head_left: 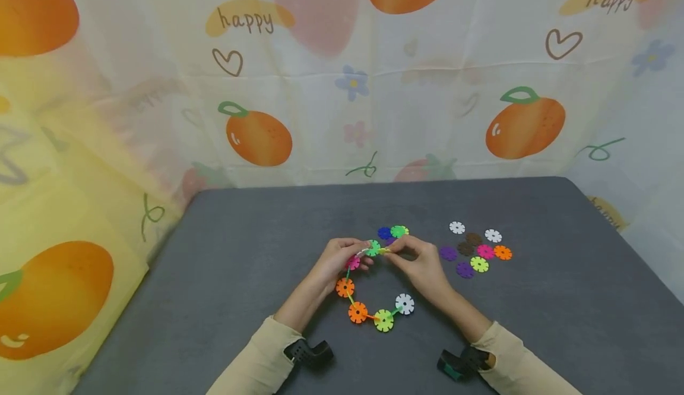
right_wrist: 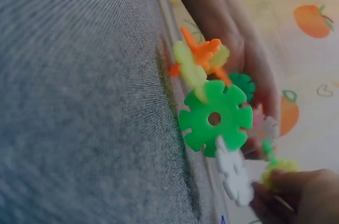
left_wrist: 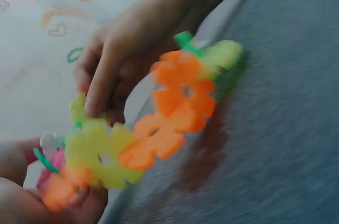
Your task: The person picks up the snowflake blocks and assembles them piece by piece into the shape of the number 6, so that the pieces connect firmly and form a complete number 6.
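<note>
While the left hand, fingers curled, pinches a multicoloured chain of notched plastic discs over the grey table and the right hand pinches the yellow plastic disc at its upper end, pressing squarely without twisting seems wisest.

Blurry disc chain; left-wrist view

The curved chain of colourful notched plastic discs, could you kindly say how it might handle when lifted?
The chain is probably light, since its discs look thin. Its shallow joints interlock, so it likely keeps its curve but might pull apart.
</note>
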A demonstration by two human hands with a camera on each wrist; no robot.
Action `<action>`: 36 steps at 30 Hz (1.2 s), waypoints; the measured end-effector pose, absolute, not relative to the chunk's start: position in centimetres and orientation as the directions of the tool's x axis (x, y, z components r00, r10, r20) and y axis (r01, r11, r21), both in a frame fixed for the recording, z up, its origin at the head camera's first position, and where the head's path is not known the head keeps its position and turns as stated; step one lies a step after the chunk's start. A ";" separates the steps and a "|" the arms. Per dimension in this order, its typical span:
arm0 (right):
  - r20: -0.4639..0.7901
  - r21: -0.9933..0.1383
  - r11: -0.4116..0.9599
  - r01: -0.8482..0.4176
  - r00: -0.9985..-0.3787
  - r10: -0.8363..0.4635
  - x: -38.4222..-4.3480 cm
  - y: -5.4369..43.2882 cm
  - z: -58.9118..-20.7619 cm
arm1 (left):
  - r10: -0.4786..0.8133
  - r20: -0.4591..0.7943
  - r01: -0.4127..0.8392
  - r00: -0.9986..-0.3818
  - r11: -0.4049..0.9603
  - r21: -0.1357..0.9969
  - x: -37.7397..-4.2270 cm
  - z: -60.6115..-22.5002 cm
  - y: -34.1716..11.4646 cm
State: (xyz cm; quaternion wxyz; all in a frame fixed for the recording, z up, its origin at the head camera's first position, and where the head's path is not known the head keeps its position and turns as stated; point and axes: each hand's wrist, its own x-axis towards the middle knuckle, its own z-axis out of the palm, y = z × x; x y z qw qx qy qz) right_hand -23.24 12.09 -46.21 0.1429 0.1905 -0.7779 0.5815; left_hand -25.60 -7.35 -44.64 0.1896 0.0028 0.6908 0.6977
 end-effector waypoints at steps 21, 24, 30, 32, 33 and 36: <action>0.479 -0.862 0.129 -0.489 -0.872 -0.104 -22.9 12.4 -45.7 | 0.271 -0.230 -0.253 -0.935 -0.056 0.966 -25.1 -43.8 -6.8; 0.507 -0.843 0.157 -0.514 -0.857 -0.087 -22.9 12.4 -45.8 | 0.274 -0.216 -0.241 -0.937 -0.061 0.969 -25.0 -43.8 -6.6; 0.393 -0.885 0.201 -0.420 -0.906 -0.160 -23.5 12.9 -45.7 | 0.339 -0.240 -0.266 -0.910 -0.031 0.963 -25.6 -44.4 -7.3; 0.335 -0.903 0.214 -0.373 -0.922 -0.193 -23.7 13.1 -45.7 | 0.358 -0.247 -0.270 -0.900 -0.017 0.963 -25.9 -44.6 -7.6; 0.311 -0.909 0.219 -0.354 -0.927 -0.208 -23.8 13.3 -45.7 | 0.365 -0.247 -0.270 -0.898 -0.013 0.963 -25.9 -44.7 -7.7; 0.283 -0.916 0.222 -0.335 -0.929 -0.237 -23.9 13.6 -45.7 | 0.365 -0.251 -0.273 -0.897 -0.010 0.962 -26.1 -44.7 -8.0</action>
